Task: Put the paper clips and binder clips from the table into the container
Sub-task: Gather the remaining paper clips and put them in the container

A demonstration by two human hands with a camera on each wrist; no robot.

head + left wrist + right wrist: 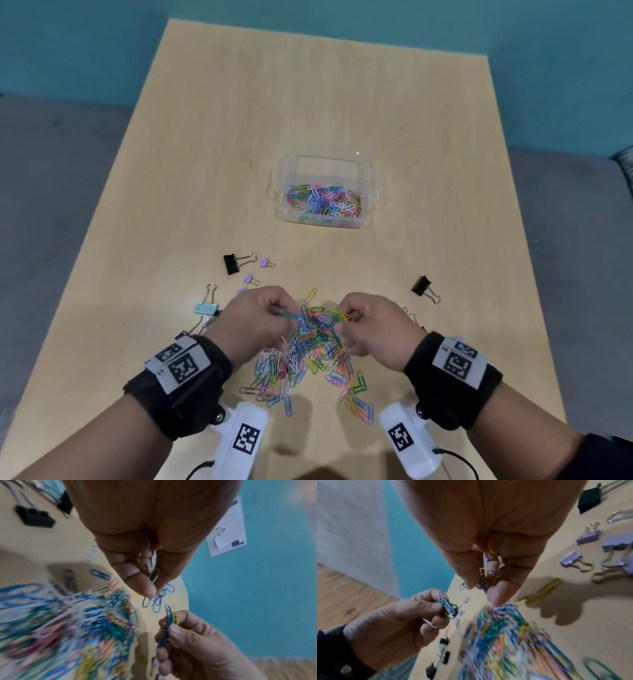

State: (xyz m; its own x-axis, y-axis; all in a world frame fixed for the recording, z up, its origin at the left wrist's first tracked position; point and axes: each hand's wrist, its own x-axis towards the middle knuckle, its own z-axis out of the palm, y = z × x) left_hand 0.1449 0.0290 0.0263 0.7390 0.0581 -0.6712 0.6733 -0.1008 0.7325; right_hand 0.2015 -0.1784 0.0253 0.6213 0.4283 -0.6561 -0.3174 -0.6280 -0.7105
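We are seeing the light-blue binder clip (206, 308) lying just left of the left hand (255, 322), with a black binder clip (231, 263) beyond those fingers, both waiting on the table (342, 102). The left hand is pinching one end of a tangled bunch of paper clips (317, 317), thumb and curled fingers clamped on it, likely so the snarl lifts as 1 load rather than clip by clip. Below and between the 2 sets of fingertips, the loose pile (305, 373) is spreading toward us. The right hand (371, 325) is gripping the bunch's other end in the same curled pinch, sharing the weight. Another black binder clip (422, 286) is sitting to the right of those fingers. The clear container (325, 161), already holding many clips, is standing well beyond both fingertips, open-topped to take the load.
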